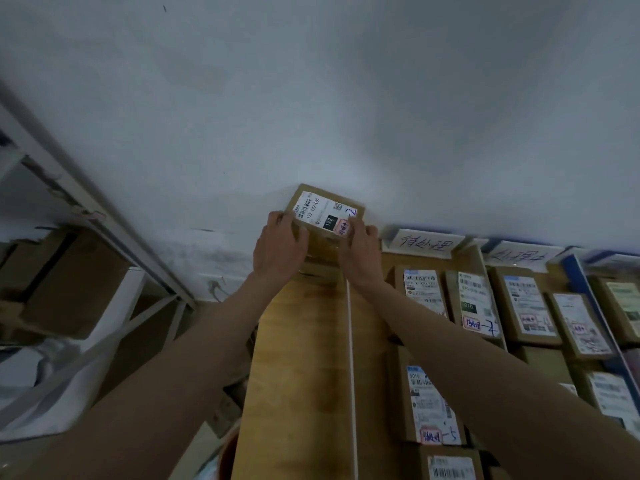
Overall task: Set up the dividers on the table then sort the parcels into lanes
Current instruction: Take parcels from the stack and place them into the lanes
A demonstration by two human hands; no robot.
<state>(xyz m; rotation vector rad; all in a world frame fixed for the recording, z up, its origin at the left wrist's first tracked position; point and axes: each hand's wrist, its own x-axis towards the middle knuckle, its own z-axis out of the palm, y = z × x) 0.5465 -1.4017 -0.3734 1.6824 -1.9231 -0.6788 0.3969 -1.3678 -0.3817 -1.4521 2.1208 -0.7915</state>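
Note:
A small brown parcel with a white shipping label is held at the far end of the leftmost lane, near the wall. My left hand grips its left side and my right hand grips its right side. Under it sits another brown box, mostly hidden. A thin white divider runs along the wooden table to the right of this lane. In the lanes to the right lie several labelled parcels. A blue divider stands further right.
Handwritten lane signs stand along the table's far edge against the white wall. A metal shelf rack with cardboard boxes stands at the left. White bags lie on the floor at lower left.

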